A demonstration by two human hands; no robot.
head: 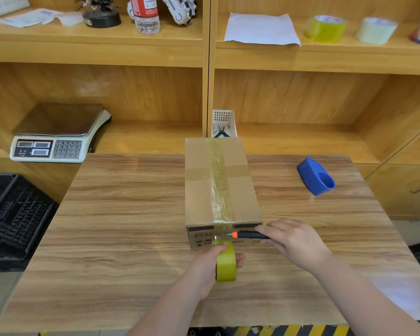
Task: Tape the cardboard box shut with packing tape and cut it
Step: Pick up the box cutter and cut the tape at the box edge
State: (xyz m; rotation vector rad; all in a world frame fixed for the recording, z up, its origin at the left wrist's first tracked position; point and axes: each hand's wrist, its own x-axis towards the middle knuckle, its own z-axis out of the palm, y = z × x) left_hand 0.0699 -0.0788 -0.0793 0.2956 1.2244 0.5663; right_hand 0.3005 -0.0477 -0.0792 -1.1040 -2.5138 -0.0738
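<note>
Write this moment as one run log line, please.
step: cutting tape | left hand: yellow-green tape roll | right hand: orange-black utility knife | brown cardboard box: top taped

The table point(121, 214) lies bare to the left of the box point(220, 183), open for a hand to pass. To the right the only obstacle is the blue tape holder point(316, 176), well apart from the box. The near strip in front of the box is taken by the left hand point(211, 265) with the tape roll point(226, 261) and the right hand point(292, 238) with the knife point(246, 235). Behind the box a white basket point(224, 122) stands close, and shelves wall off the back.
</note>
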